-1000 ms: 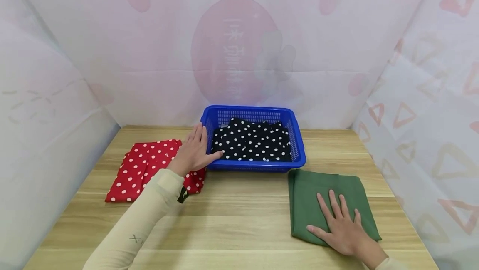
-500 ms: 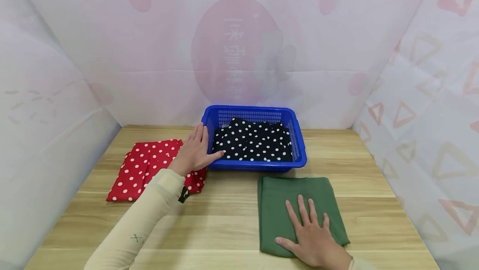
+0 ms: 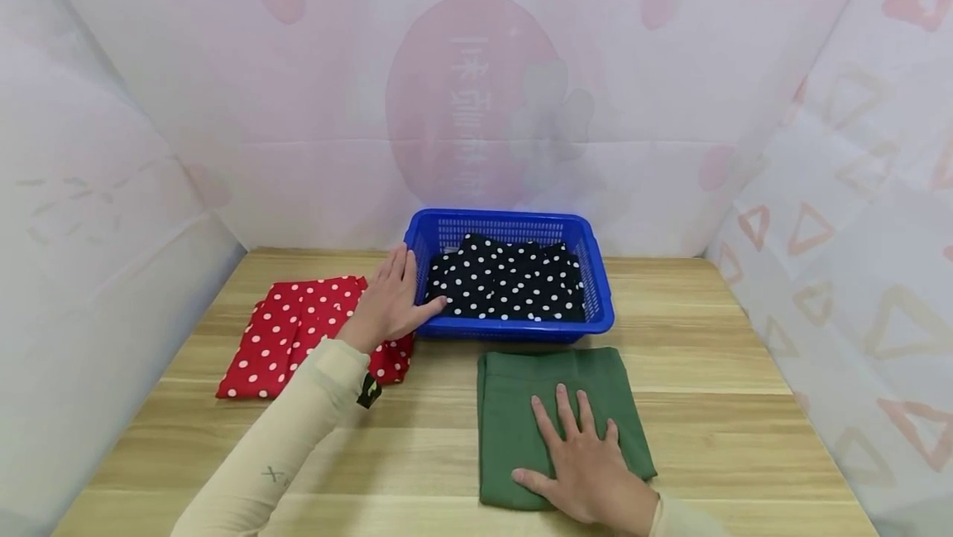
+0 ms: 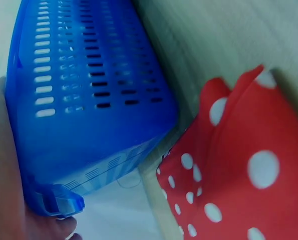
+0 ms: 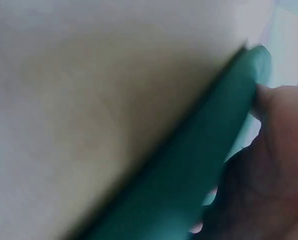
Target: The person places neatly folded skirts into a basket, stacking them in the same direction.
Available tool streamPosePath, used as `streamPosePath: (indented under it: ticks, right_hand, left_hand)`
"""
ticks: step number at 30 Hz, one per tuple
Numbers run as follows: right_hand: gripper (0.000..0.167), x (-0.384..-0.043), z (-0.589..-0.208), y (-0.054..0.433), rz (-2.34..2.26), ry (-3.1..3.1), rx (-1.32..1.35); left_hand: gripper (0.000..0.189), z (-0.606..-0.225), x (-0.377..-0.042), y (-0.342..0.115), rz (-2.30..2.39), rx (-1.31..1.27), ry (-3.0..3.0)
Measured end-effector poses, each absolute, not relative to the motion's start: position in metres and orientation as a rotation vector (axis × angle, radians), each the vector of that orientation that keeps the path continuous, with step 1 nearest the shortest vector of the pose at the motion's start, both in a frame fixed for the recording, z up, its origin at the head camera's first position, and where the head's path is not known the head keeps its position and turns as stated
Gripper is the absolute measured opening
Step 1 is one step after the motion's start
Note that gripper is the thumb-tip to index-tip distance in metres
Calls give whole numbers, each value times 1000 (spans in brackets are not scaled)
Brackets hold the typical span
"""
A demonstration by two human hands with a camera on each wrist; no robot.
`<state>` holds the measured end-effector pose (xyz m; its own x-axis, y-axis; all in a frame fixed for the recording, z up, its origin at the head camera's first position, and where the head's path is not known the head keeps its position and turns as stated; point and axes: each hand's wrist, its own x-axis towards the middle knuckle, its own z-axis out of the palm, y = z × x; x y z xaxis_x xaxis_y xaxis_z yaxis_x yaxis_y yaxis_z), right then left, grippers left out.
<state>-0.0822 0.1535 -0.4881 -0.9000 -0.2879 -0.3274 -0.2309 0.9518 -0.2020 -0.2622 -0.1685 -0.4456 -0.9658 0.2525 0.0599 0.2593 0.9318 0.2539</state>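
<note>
My left hand (image 3: 385,295) lies along the left rim of a blue plastic basket (image 3: 514,326), fingers straight and thumb over the front corner. In the left wrist view that hand (image 4: 6,175) rests along the basket's rim (image 4: 26,165). Inside the basket lies black cloth with white dots (image 3: 506,280). Flat on a folded green cloth (image 3: 514,429) rests my right hand (image 3: 588,462), its fingers spread. The right wrist view shows the green cloth (image 5: 189,165) edge-on beneath the hand (image 5: 274,165).
A folded red cloth with white dots (image 3: 271,342) lies left of the basket, partly behind my left forearm. The wooden table (image 3: 715,421) is enclosed by printed fabric walls (image 3: 313,198) at the back and both sides.
My right hand and the green cloth beneath it have slid left across the table, from the right side to in front of the basket. The left hand and basket keep their place.
</note>
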Motion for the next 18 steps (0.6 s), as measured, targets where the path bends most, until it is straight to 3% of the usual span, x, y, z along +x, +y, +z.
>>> streamPosePath:
  ticks: [6, 18]
  right_hand:
    - [88, -95, -470, 170, -465, 2898, -399]
    - [83, -138, -447, 254, -686, 2824, -126]
  left_hand:
    - [88, -445, -243, -171, -754, -310, -2809]
    - [57, -426, -163, -196, -1391, 31, -2762]
